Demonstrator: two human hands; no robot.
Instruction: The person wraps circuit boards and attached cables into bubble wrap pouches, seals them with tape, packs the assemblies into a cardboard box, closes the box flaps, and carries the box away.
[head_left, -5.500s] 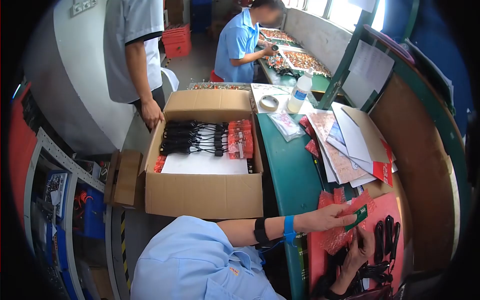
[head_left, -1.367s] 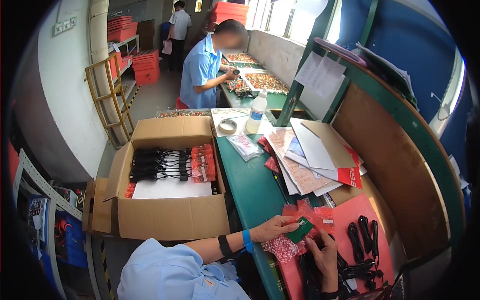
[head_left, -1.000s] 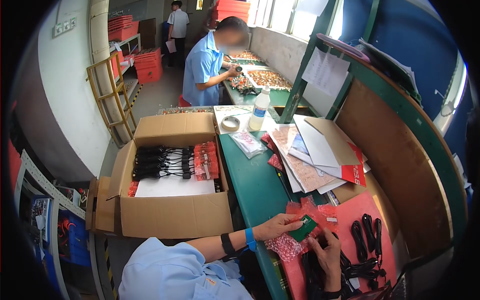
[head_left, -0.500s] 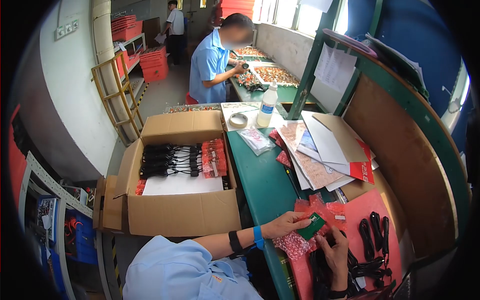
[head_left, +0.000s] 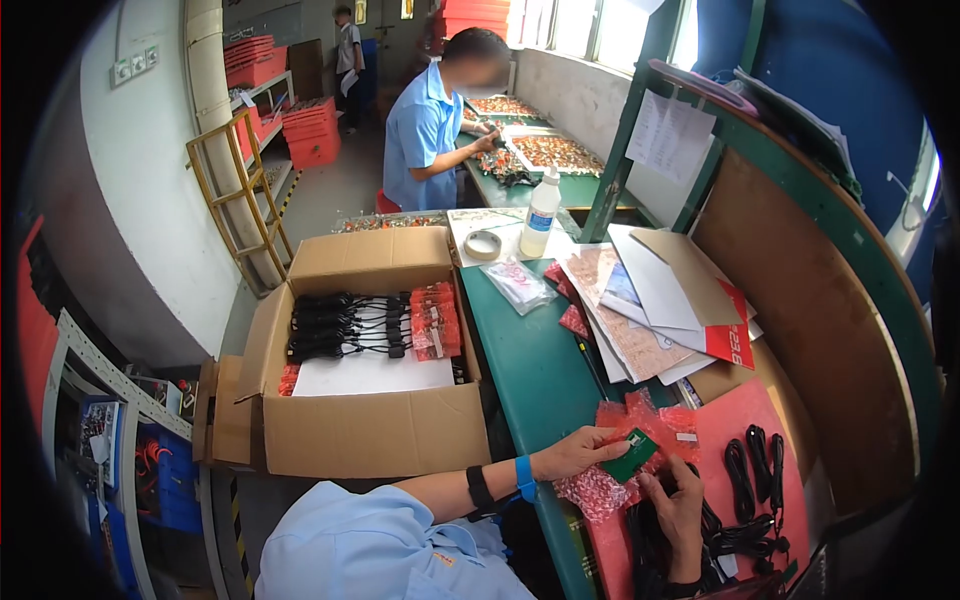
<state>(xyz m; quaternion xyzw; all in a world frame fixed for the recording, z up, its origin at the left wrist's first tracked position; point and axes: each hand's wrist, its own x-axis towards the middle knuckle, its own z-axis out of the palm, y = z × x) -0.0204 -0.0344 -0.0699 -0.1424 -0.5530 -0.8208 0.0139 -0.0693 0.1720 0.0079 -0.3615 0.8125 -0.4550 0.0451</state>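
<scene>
A green circuit board (head_left: 630, 458) is pinched between the thumb and fingers of my left hand (head_left: 577, 453), over red bubble-wrap bags (head_left: 595, 492). My right hand (head_left: 680, 510) is just right of the board, its thumb and fingertips curled at the edge of a red bubble-wrap bag; the exact grip is partly hidden. Coiled black cables (head_left: 737, 478) with plugs lie beside my right hand on a pink sheet (head_left: 722, 418). More black cable partly shows under my right wrist.
Left of the green bench (head_left: 497, 335) stands an open cardboard box (head_left: 375, 430) with rows of black cables and red bubble bags. A bottle (head_left: 539, 215), a tape roll (head_left: 483, 243) and papers (head_left: 640, 325) lie farther back. A co-worker (head_left: 425, 135) handles parts at the far bench.
The whole view has shifted slightly. My hands keep nearly the same pose around the board and bubble wrap. The co-worker's hands and the distant person have moved a little.
</scene>
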